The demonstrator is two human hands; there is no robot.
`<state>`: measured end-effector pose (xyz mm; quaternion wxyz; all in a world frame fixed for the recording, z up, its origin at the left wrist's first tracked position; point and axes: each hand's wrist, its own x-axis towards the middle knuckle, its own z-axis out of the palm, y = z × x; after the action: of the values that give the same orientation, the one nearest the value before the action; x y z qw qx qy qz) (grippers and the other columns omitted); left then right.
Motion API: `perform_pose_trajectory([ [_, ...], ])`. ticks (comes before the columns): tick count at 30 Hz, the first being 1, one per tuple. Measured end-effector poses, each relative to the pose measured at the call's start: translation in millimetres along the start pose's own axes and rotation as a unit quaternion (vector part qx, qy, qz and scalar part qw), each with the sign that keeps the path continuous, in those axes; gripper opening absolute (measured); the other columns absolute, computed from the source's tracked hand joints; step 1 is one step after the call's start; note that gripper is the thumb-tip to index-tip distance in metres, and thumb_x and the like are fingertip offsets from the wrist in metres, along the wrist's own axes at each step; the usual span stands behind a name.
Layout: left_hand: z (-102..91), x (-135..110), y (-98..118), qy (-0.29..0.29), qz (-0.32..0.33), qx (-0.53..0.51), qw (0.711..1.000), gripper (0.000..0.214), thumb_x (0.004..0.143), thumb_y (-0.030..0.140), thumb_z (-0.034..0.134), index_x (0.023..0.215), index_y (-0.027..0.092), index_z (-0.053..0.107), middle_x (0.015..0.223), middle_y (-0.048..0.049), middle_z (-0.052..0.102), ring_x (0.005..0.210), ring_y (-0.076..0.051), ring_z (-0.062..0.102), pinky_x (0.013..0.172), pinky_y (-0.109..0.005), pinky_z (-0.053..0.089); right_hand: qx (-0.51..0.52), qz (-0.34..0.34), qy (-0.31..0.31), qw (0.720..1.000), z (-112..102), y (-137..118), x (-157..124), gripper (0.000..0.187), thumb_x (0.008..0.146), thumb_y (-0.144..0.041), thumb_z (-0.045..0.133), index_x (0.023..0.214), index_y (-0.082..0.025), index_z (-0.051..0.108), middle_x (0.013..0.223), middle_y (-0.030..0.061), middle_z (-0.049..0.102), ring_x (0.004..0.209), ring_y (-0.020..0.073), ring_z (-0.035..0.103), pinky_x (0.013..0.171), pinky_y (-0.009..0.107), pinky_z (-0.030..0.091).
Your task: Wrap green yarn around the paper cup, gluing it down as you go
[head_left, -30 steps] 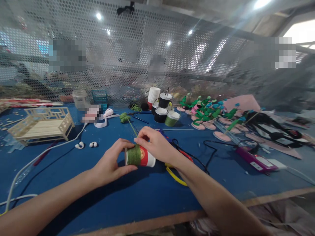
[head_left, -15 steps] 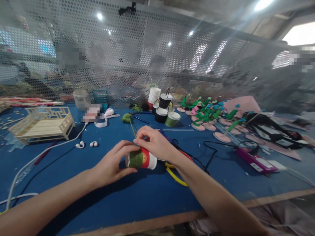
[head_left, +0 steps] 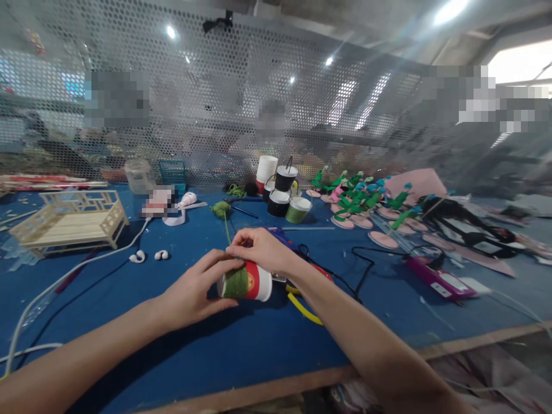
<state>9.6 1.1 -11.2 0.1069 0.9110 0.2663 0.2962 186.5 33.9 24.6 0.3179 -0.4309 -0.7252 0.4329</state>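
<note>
A red-and-white paper cup (head_left: pixel 257 280) lies on its side above the blue table, its base half wound with green yarn (head_left: pixel 235 283). My left hand (head_left: pixel 202 284) grips the wound end, thumb below and fingers on top. Over the cup's upper side, my right hand (head_left: pixel 259 248) pinches the green strand with thumb and forefinger. That strand runs back to a small ball of green yarn (head_left: pixel 221 210) on the table. A glue gun (head_left: pixel 282 236) with a blue body lies partly hidden behind my right forearm.
Behind stand yarn-wrapped black cups (head_left: pixel 279 202), a green one (head_left: pixel 298 210) and a stack of white cups (head_left: pixel 267 168). A wooden miniature bed (head_left: pixel 71 221) and earbuds (head_left: pixel 161 255) lie left. To the right are green pipe-cleaner plants (head_left: pixel 357 198) and a purple power strip (head_left: pixel 435 279).
My right hand has shifted slightly left and down along the cup with the strand. The cup stays in my left hand, and the whole view has turned a little.
</note>
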Motion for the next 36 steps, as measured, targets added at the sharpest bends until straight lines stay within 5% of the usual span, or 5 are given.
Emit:
perform_pose_trajectory([
  [10,-6.4,3,1,0.011,0.003,0.028,1.000,0.045,0.077,0.020,0.061,0.117,0.022,0.039,0.129,-0.0136,0.036,0.118,-0.027,0.043,0.094,-0.043,0.044,-0.272,0.067,0.204,0.938,-70,9,5,0.018,0.083,-0.026,0.043,0.076,-0.016,0.057,0.071,0.0046,0.063,0.069,0.0158,0.060,0.062,0.025,0.042],
  [16,-7.9,5,-2,-0.001,0.032,0.029,0.999,0.045,0.079,0.020,0.058,0.118,0.020,0.037,0.121,-0.0135,0.048,0.112,-0.025,0.047,0.091,-0.045,0.045,-0.319,0.166,0.149,0.921,-82,46,2,0.032,0.057,-0.011,0.065,0.038,-0.021,0.041,0.042,0.0015,0.050,0.058,0.0205,0.058,0.054,0.026,0.038],
  [23,-9.2,6,-4,0.011,0.055,0.036,0.998,0.044,0.079,0.017,0.058,0.118,0.018,0.038,0.117,-0.0144,0.050,0.110,-0.025,0.048,0.089,-0.043,0.046,-0.253,0.190,0.163,0.935,-68,64,4,0.010,0.059,-0.008,0.061,0.061,-0.017,0.056,0.052,0.0015,0.057,0.056,0.0172,0.058,0.050,0.024,0.039],
  [28,-10.4,7,-6,0.029,0.056,0.037,0.997,0.050,0.080,0.017,0.058,0.123,0.018,0.033,0.115,-0.0144,0.051,0.108,-0.025,0.048,0.089,-0.044,0.045,-0.160,0.161,0.177,0.958,-72,43,-10,0.024,0.068,-0.018,0.059,0.091,-0.012,0.057,0.076,0.0061,0.064,0.060,0.0141,0.059,0.055,0.024,0.046],
  [36,-10.0,8,-11,0.051,0.068,0.060,0.995,0.038,0.082,0.009,0.051,0.117,0.018,0.038,0.117,-0.0143,0.050,0.110,-0.026,0.044,0.090,-0.048,0.042,0.037,0.038,0.131,0.990,-59,13,-36,0.024,0.068,-0.034,0.063,0.078,-0.014,0.053,0.064,0.0011,0.060,0.050,0.0102,0.053,0.047,0.024,0.046],
])
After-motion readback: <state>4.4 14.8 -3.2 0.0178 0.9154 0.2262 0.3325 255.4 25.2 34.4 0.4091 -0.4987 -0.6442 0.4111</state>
